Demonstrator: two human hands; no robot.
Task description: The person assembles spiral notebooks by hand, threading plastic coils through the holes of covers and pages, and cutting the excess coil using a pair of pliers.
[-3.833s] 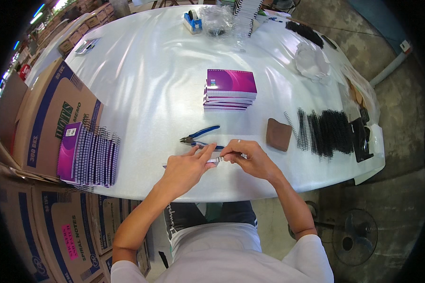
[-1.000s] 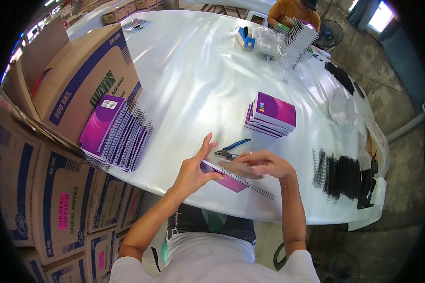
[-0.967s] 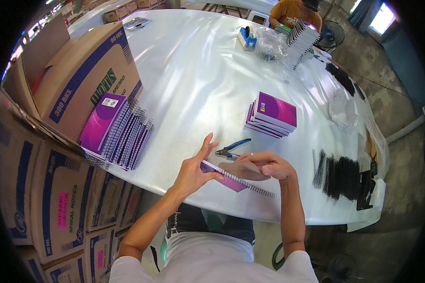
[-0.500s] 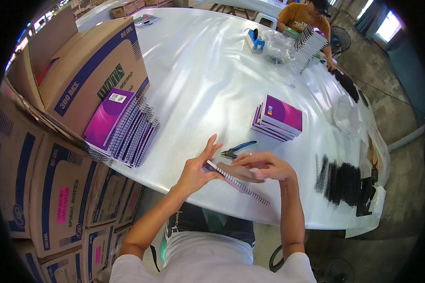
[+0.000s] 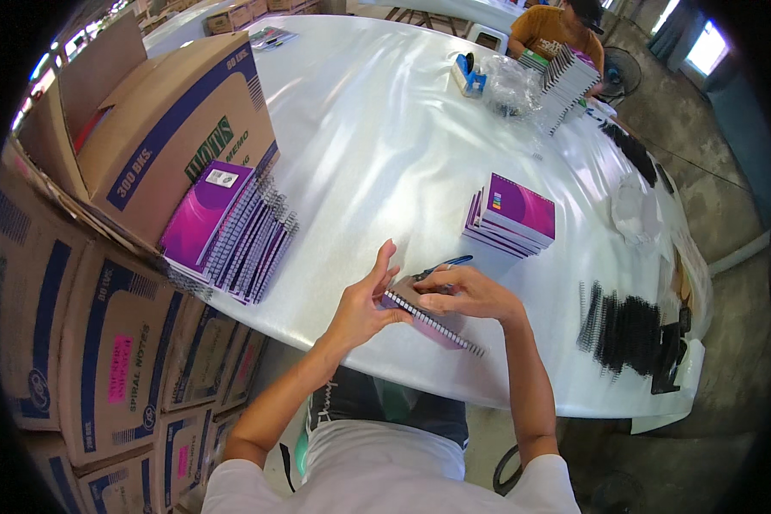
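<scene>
A small spiral notebook (image 5: 427, 329) is held over the near edge of the table, its coil edge facing me and slanting down to the right. My left hand (image 5: 360, 310) grips its left end, thumb along the near side and forefinger pointing up. Curled fingers of my right hand (image 5: 475, 295) close on the notebook's upper side near the middle. A bit of coil sticks out past its right end. Just behind my right hand lie blue-handled cutting pliers (image 5: 456, 260), their jaws mostly hidden.
Purple notebooks are stacked at right (image 5: 522, 210) and, coils outward, at left (image 5: 210, 206) against a large carton (image 5: 188, 128). Black coils (image 5: 625, 330) lie near the right edge. More cartons (image 5: 116, 360) stand lower left. A co-worker (image 5: 552, 32) sits at the far right beside another notebook stack (image 5: 568, 86).
My right hand has moved a little left and down onto the notebook; the part that was lifted and blurred is now pressed under its fingers. The whole view has shifted slightly.
</scene>
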